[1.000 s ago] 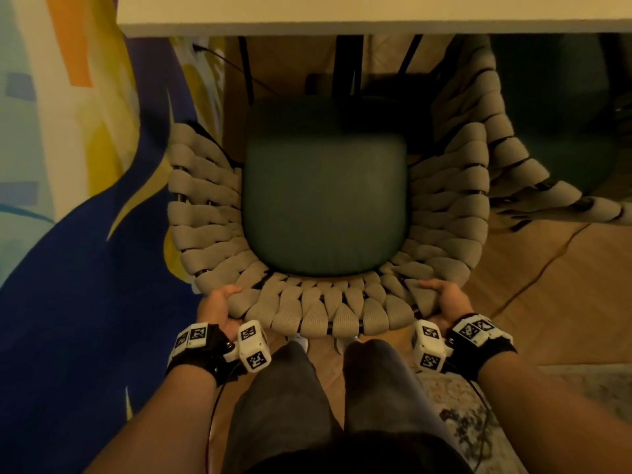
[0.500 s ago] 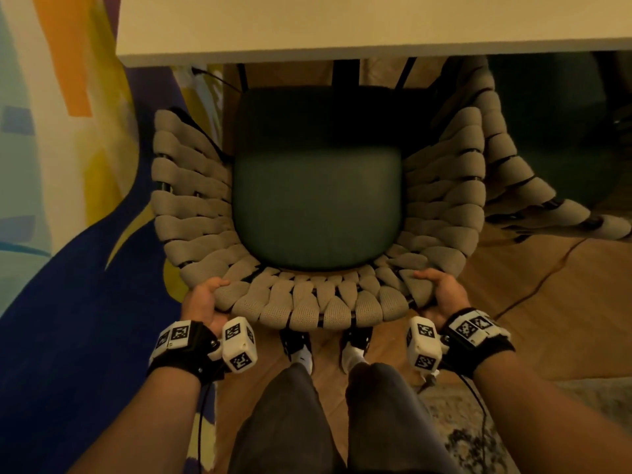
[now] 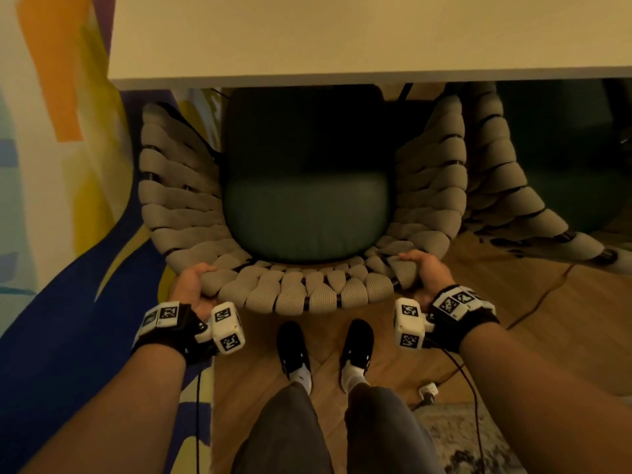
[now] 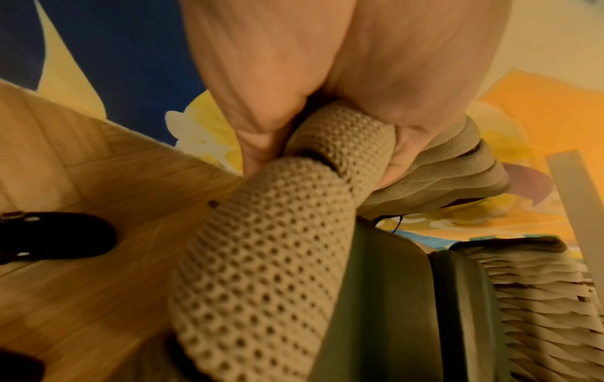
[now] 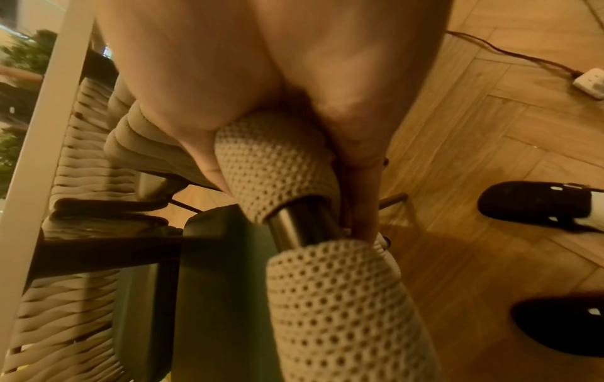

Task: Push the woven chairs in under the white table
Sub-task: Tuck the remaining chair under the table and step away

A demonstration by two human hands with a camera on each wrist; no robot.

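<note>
With the woven chair half under the white bench, left hand and right hand both clamped on its back rail, a crooked shove could jam its arm into the neighbouring chair just beside it, or snag the rug.

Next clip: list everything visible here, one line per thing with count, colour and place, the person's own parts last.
White table: one, white top, across the top of the head view.
Woven chair: one, beige weave, centre, front part under the table.
Seat cushion: one, dark green, on that chair.
Second woven chair: one, beige, to its right, partly under the table.
Rug: one, blue, yellow and orange, left.
Wooden floor: light brown, right and below.
Cable: one, dark, on the floor at right.
Plug block: one, white, on the floor.
Shoes: two, black.
Left hand: grips the chair's back rim.
Right hand: grips the same rim.
</note>
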